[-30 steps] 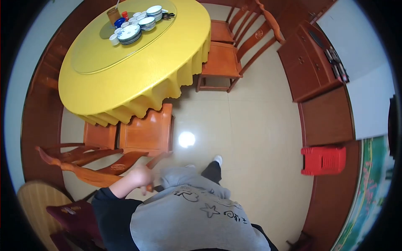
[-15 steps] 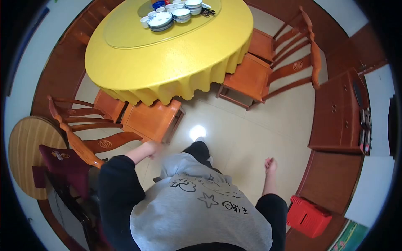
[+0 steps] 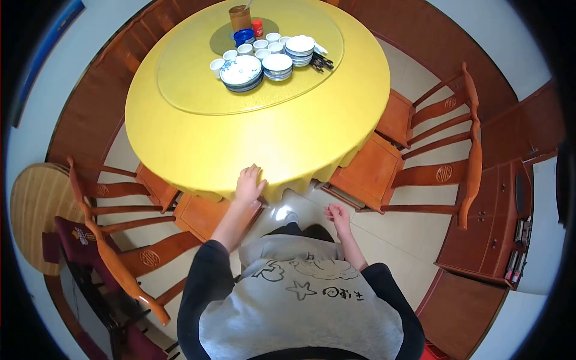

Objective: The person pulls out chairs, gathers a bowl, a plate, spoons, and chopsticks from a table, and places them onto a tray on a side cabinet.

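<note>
At the near edge of the table [image 3: 354, 102], your left hand [image 3: 249, 183] rests on the yellow tablecloth [image 3: 192, 150], fingers stretched out flat and gripping nothing. Your right hand [image 3: 338, 215] hangs near the cloth's hem, fingers loosely curled and empty, beside a wooden chair [image 3: 372, 174].

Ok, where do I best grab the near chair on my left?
Grip the chair by its curved top rail, coming from above and behind with the left hand. The rail stands free on your side, while the front of the seat sits under the tablecloth hem.
</note>
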The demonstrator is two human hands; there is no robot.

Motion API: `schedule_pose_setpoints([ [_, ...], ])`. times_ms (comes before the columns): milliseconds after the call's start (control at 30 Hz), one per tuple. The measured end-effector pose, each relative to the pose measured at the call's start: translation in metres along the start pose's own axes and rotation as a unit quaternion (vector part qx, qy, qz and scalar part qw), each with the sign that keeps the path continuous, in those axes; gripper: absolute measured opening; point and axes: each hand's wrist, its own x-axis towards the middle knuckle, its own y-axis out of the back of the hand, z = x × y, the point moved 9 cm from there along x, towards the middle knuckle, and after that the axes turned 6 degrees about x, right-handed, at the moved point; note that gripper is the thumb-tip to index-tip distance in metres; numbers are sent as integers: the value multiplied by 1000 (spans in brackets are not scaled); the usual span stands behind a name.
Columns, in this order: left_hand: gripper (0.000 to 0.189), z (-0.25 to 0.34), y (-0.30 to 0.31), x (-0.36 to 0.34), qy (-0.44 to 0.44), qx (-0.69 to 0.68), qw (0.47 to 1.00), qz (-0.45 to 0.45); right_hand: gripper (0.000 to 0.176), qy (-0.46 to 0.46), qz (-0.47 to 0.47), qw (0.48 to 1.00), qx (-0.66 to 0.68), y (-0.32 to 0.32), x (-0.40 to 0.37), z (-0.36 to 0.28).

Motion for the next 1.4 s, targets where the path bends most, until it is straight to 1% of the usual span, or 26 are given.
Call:
schedule_pose_setpoints([
  [33,43,0,-13,1,23,29,999,-19,21,-2,2,1000,1,-3,6,-15],
  [100,43,1,-39,29,57,54,996,-43,21,83,-38,996,-8,-22,50,-80],
  [200,44,-4,-82,27,137,105,977,-121,17,96,-41,994,18,-31,100,-137],
  [233,41,4,-75,22,149,121,978,-76,19,99,-48,994,-6,-32,114,-151],
  [267,41,6,-78,15,153,120,978,-77,19,97,-50,994,-9,-36,128,-163],
  [367,39,2,-80,1,161,166,969,-89,25,187,-79,978,-49,-60,180,-213],
  [433,37,7,-81,8,117,200,964,-130,33,226,-81,965,-106,-78,230,-245],
  [467,37,7,-80,15,123,201,963,-131,38,247,-68,955,-152,-87,257,-263],
  [500,38,5,-87,21,127,216,952,-177,38,245,-79,954,-150,-101,288,-281],
  [533,40,7,-92,32,130,230,938,-224,46,270,-64,936,-216,-113,317,-304],
  [567,40,14,-91,43,135,231,936,-227,53,291,-42,913,-281,-120,340,-323],
  [600,34,18,-88,49,173,215,926,-259,53,288,-47,915,-280,-125,368,-334],
  [667,28,22,-79,66,216,198,910,-292,70,391,-13,838,-380,-138,404,-362],
  [700,28,22,-80,67,245,162,893,-341,70,388,-18,840,-379,-145,419,-368],
  [733,28,21,-86,64,273,125,872,-388,77,363,16,820,-442,-147,435,-371],
  [767,23,18,-88,56,266,168,888,-336,83,335,50,795,-502,-148,446,-370],
  [800,23,18,-87,53,271,169,885,-338,83,333,44,797,-502,-151,450,-371],
  [867,23,14,-87,45,294,176,866,-365,91,240,9,781,-577,-157,466,-355],
  [900,23,15,-87,47,298,175,864,-367,97,279,20,752,-597,-163,466,-359],
  [1033,19,6,-91,44,334,191,859,-339,94,272,6,761,-589,-173,478,-357],
  [1100,16,2,-90,41,353,205,857,-314,81,278,10,738,-615,-176,480,-354],
  [1133,15,3,-88,42,364,197,857,-306,81,276,5,737,-617,-178,484,-353],
  [1200,15,6,-87,43,378,189,855,-301,67,319,99,772,-540,-167,488,-376],
  [1233,15,8,-87,43,376,195,854,-302,55,360,103,770,-517,-167,490,-397],
  [1333,14,16,-85,44,375,194,854,-303,46,413,58,751,-512,-177,516,-422],
  [1400,13,17,-83,42,376,186,856,-302,43,381,25,736,-559,-189,528,-415],
])
